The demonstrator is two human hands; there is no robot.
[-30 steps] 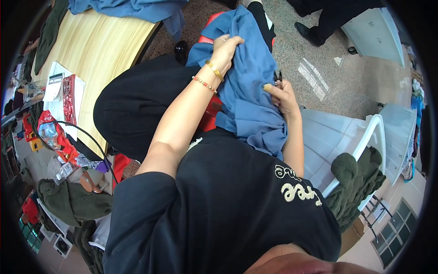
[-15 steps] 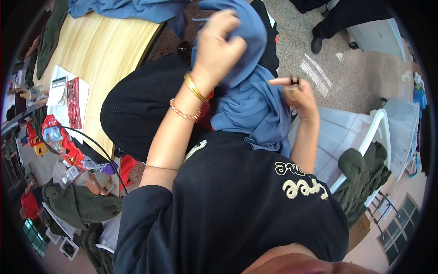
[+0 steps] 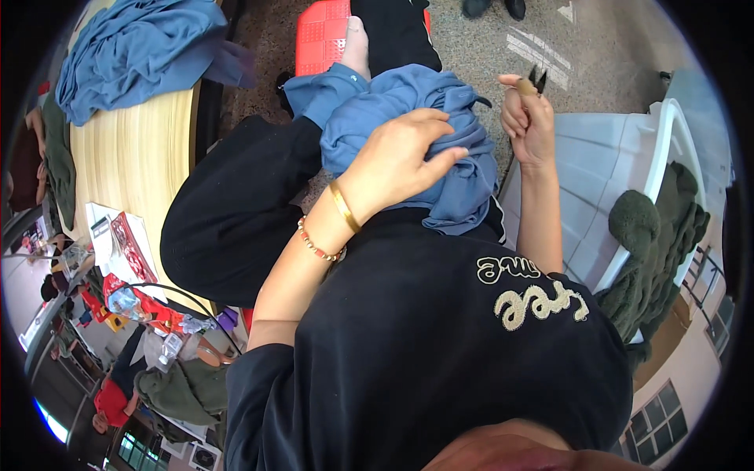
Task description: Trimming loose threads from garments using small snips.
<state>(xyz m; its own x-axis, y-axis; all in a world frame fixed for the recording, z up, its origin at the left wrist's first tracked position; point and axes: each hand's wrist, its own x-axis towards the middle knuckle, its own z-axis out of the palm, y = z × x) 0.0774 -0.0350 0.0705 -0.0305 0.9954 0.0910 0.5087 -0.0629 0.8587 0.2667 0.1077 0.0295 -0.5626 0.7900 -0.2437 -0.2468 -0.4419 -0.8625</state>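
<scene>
A bunched blue garment (image 3: 385, 86) lies across my lap, its folds piled over my black trousers. On top of it rests my left hand (image 3: 408, 157), fingers apart and thumb stretched out to the right; the cloth under the palm is hidden. My right hand (image 3: 528, 122) is raised off the cloth to the right, closed round a pair of small thread snips (image 3: 539, 78). Two dark pointed blades stick out above the fingers, while the snips' handle is covered. Something tan wraps one finger of that hand.
More blue cloth (image 3: 141, 55) is heaped on the wooden table (image 3: 129, 149) at the left. A red plastic stool (image 3: 320, 35) stands ahead. To the right is a large white bin (image 3: 671, 141) with dark green fleece (image 3: 667, 228). A person in red (image 3: 114, 404) is at the far lower left.
My left hand has come down from a lifted, closed pose and opened over the blue garment. The raised cloth has dropped onto my lap. My right hand has risen, and the snips' blades show.
</scene>
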